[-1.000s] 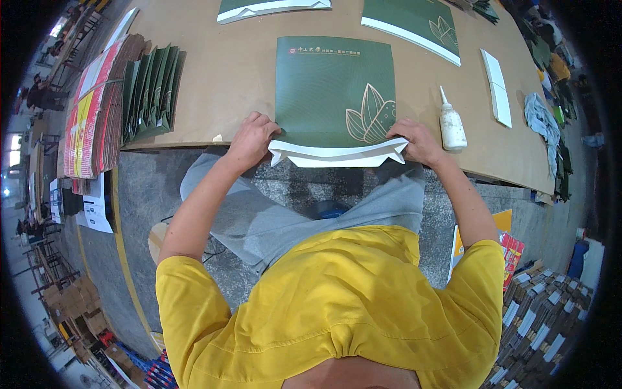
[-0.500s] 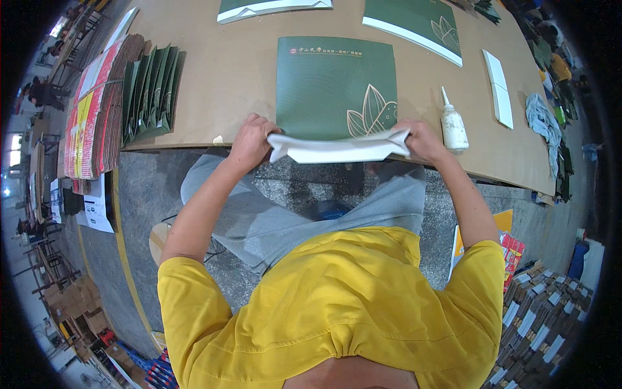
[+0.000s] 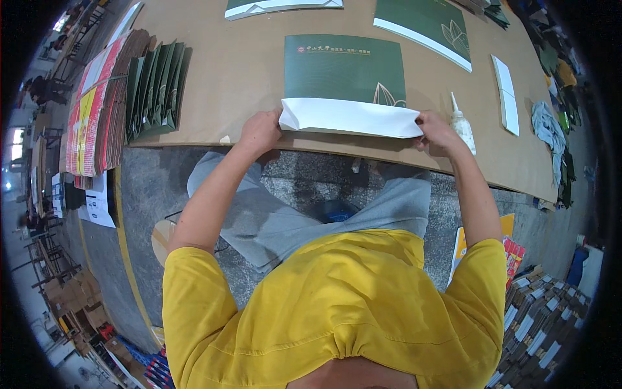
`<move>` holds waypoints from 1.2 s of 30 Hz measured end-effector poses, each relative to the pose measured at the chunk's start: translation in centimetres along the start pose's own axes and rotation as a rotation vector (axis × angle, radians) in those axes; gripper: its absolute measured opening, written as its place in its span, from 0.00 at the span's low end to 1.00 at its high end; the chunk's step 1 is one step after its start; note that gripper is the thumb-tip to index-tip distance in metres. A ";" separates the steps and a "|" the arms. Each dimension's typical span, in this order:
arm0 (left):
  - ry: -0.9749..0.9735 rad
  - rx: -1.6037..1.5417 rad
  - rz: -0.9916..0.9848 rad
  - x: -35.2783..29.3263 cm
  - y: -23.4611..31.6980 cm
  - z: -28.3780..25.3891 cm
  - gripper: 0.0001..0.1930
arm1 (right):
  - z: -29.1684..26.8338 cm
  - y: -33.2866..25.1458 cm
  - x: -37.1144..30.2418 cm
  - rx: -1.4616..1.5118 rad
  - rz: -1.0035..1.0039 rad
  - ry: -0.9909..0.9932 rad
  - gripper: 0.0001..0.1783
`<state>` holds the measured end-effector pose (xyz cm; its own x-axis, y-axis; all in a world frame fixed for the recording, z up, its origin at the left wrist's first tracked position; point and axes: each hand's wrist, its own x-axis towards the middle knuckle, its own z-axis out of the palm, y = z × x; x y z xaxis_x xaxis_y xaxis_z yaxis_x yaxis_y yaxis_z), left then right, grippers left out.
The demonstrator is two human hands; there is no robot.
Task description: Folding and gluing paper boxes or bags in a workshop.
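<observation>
Evidently, the fingers of the left hand and right hand were clamped on opposite ends of the white flap. The green bag lay on the table by its near edge.

Pale-blue cloth, crumpled, right end of worktop; tied red-and-yellow bundle, left end; yellow line crosses grey floor; brown boxes, lower left.

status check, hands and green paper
Left hand and right hand holding white flap at ends. Green paper on table. White bottle close beside right hand.
</observation>
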<state>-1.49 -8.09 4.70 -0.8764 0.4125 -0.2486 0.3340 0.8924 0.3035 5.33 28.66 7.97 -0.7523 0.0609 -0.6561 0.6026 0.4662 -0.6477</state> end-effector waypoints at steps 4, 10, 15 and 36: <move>0.095 0.034 0.084 -0.6 -0.4 0.9 0.13 | -0.9 -3.4 -1.9 -0.081 -0.522 0.365 0.15; 0.153 0.076 0.116 -1.6 -0.1 0.4 0.12 | 10.3 -12.3 0.4 -0.530 -1.040 0.026 0.10; 0.130 0.030 0.138 -0.7 -0.2 1.1 0.10 | 14.9 -12.2 3.9 -0.897 -0.950 -0.082 0.06; 0.216 -0.370 0.079 -2.7 1.6 -0.5 0.12 | 17.0 -10.0 3.0 -1.088 -1.018 -0.135 0.16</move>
<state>1.27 -7.81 6.30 -0.9187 0.3941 -0.0245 0.2910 0.7177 0.6327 1.59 9.11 5.93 -0.6508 -0.7371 -0.1823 -0.6843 0.6734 -0.2797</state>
